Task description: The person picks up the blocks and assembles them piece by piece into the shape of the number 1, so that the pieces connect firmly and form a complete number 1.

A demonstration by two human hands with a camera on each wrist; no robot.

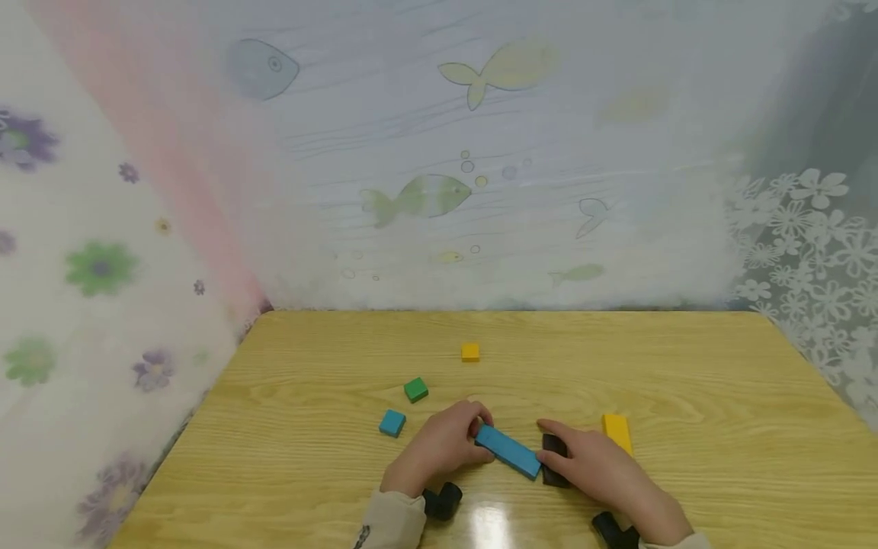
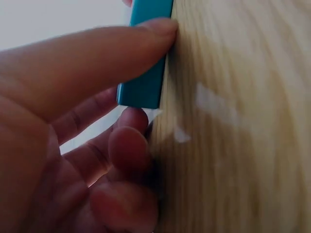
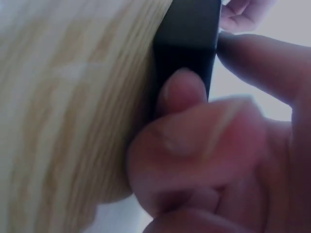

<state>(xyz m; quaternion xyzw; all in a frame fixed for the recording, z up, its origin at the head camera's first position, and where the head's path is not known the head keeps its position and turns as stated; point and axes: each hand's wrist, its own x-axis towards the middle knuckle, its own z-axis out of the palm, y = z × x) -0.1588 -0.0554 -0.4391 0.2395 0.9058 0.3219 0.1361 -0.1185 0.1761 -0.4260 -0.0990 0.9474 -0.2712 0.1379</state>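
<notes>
A long blue block (image 1: 509, 452) lies aslant before me in the head view. My left hand (image 1: 439, 448) grips its left end, thumb on the near side and fingers beyond it. The left wrist view has the thumb across the teal-looking block (image 2: 146, 90), the other fingers curled beneath its end. My right hand (image 1: 607, 467) holds a black block (image 1: 552, 444) standing beside the blue one's right end. Its thumb tip is right at the blue block's end. In the right wrist view, thumb and a fingertip meet the black block (image 3: 187, 36), partly hidden by curled fingers.
A yellow block (image 1: 616, 433) lies just beyond my right hand. To the left are a small blue block (image 1: 392, 423) and a green block (image 1: 415, 390); a small yellow block (image 1: 469, 352) sits farther back. The wooden table (image 1: 309, 381) meets a patterned wall behind.
</notes>
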